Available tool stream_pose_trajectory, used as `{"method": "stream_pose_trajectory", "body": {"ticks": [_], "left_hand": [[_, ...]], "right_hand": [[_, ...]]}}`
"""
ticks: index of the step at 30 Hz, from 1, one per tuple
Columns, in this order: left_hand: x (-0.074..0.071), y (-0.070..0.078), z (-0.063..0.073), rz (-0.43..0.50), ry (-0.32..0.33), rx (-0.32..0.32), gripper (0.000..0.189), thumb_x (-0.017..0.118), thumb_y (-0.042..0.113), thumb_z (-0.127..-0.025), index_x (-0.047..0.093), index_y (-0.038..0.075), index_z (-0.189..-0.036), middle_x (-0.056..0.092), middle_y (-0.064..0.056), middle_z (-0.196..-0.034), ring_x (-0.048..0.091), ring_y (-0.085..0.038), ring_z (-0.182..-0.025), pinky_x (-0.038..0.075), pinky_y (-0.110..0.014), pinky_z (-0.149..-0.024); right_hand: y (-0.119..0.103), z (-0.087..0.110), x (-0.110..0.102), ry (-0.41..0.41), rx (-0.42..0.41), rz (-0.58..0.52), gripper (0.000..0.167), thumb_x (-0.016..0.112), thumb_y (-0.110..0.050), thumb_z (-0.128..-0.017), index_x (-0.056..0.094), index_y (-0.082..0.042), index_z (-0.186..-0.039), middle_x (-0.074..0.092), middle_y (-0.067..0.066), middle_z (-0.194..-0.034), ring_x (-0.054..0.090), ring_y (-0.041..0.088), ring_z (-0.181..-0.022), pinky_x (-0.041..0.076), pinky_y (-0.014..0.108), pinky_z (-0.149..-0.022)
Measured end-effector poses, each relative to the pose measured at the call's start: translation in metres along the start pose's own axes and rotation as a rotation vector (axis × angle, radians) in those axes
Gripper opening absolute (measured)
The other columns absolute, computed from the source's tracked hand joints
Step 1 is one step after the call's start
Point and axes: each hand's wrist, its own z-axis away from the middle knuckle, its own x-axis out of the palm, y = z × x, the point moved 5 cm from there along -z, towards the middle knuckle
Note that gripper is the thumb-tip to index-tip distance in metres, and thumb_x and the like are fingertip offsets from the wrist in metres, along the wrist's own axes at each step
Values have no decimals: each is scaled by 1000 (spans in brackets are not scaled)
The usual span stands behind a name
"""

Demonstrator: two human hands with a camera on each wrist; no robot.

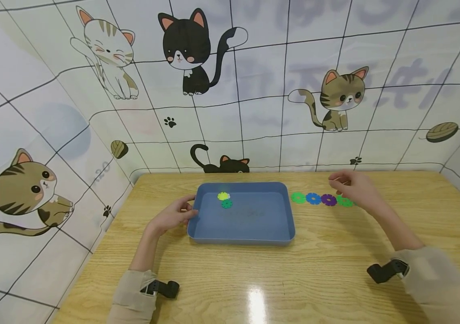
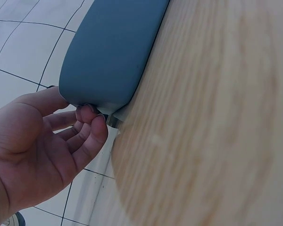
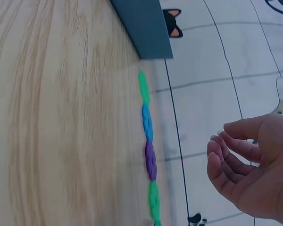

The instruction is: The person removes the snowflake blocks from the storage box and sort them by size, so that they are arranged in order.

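My left hand (image 1: 175, 215) grips the left rim of a blue tray (image 1: 242, 241), the thumb over the edge and the other fingers against the outside wall. In the left wrist view, the left hand (image 2: 42, 146) holds the tray's corner (image 2: 111, 56). My right hand (image 1: 355, 186) hovers above the right end of a row of flower-shaped discs, its fingers loosely bent with nothing visible between them. That row runs green disc (image 1: 298, 197), blue disc (image 1: 313, 198), purple disc (image 1: 328, 200) and another green disc (image 1: 344, 201); the hand hides what lies beyond.
Inside the tray, near its back left, lie a yellow disc (image 1: 223, 196) and a dark green disc (image 1: 226, 204), with a pale one partly under the yellow. The wooden table (image 1: 213, 283) meets a cat-patterned wall covering (image 1: 262, 99) at the back.
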Motion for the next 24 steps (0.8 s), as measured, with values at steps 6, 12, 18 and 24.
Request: {"method": "stream_pose_trajectory", "body": {"ticks": [6, 12, 18, 24], "left_hand": [[0, -1, 0, 4, -2, 9, 66, 59, 12, -103, 25, -6, -156, 54, -14, -99, 53, -22, -74, 48, -32, -66], [0, -2, -1, 3, -5, 18, 67, 60, 12, -103, 24, -7, -156, 54, -13, -96, 53, -23, -73, 47, -31, -64], [0, -2, -1, -6, -2, 8, 67, 59, 13, -103, 24, -6, -156, 55, -14, -98, 53, -21, -73, 47, -31, -66], [0, -4, -1, -6, -5, -2, 67, 59, 14, -103, 24, -6, -156, 55, -15, -100, 54, -19, -75, 48, -30, -67]], "right_hand": [[-28, -8, 20, -19, -43, -19, 31, 60, -26, -103, 65, 0, -119, 71, 13, -98, 66, 34, -87, 52, 32, -66], [-50, -16, 42, -63, -118, -60, 28, 61, -21, -103, 65, 2, -119, 70, 16, -103, 68, 34, -85, 52, 33, -67], [-66, -23, 66, -110, -148, -144, 25, 62, -14, -101, 65, 4, -119, 68, 22, -102, 66, 39, -84, 52, 33, -65], [-84, -29, 90, -116, -187, -157, 20, 64, -10, -99, 67, 2, -114, 69, 16, -101, 65, 25, -83, 52, 31, -70]]}}
